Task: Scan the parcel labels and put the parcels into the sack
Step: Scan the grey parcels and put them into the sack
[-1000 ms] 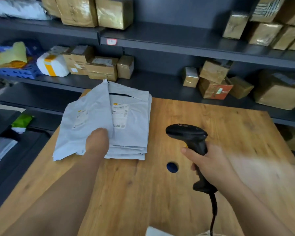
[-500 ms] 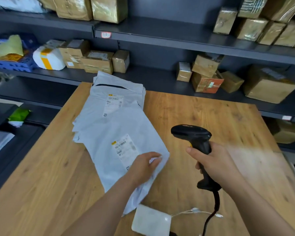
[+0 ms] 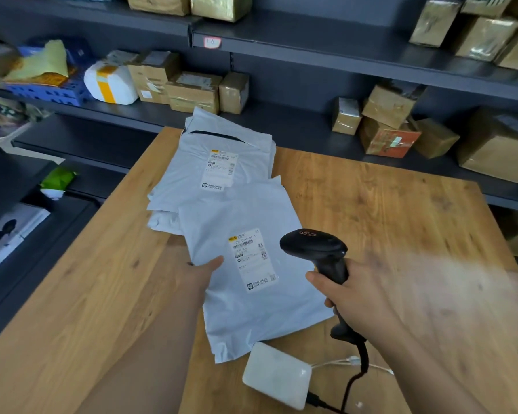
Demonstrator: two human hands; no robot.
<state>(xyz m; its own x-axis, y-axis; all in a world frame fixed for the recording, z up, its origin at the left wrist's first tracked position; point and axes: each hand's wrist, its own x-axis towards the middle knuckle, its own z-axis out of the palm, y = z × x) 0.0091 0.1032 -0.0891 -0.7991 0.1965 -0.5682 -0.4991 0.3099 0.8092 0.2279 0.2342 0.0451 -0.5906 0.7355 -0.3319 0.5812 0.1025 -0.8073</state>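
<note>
My left hand grips the left edge of a grey poly-mailer parcel, thumb on top, label facing up. The parcel is held above the near middle of the wooden table. My right hand is closed around the handle of a black barcode scanner, whose head sits just right of the label. Behind lies a stack of several more grey parcels with a label on top. No sack is in view.
A white box with cables lies on the table's near edge, with the scanner's cord beside it. Dark shelves behind hold several taped cardboard boxes, a white parcel and a blue crate.
My left hand has pulled the top parcel off the stack and drawn it toward me, then turned it so the label faces the scanner. The scanner has stayed nearly in place.
</note>
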